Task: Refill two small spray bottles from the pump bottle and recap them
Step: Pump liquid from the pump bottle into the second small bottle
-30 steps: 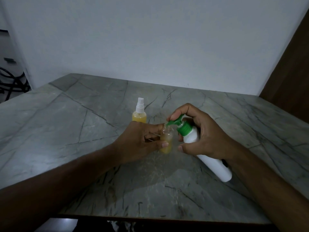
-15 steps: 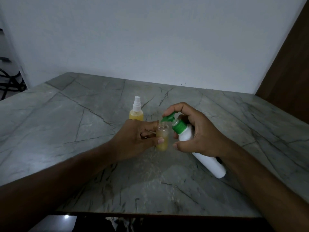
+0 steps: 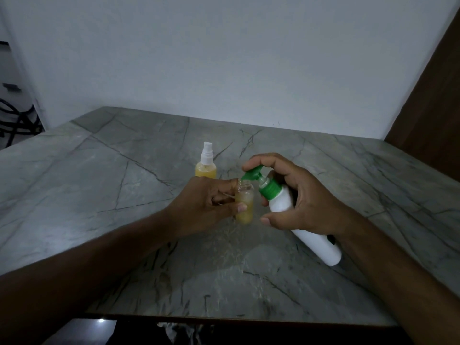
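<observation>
Mid-counter [image 3: 124, 195], the left hand [image 3: 206, 207] pinches the small clear uncapped spray bottle of yellow liquid [image 3: 245, 202] upright. The right hand [image 3: 298, 202] curls around the tilted white pump bottle with green pump head [image 3: 281, 200], forefinger on top, spout directly over the open mouth. Its long axis slants down toward the counter's right edge.

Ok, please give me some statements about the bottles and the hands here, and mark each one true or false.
1. The left hand holds the open small bottle. True.
2. The white pump bottle stands upright on the table. False: the right hand holds it tilted.
3. The green nozzle is over the open bottle's mouth. True.
4. The capped spray bottle lies on its side. False: it stands upright.
5. The open bottle is empty. False: yellow liquid is inside.
</observation>
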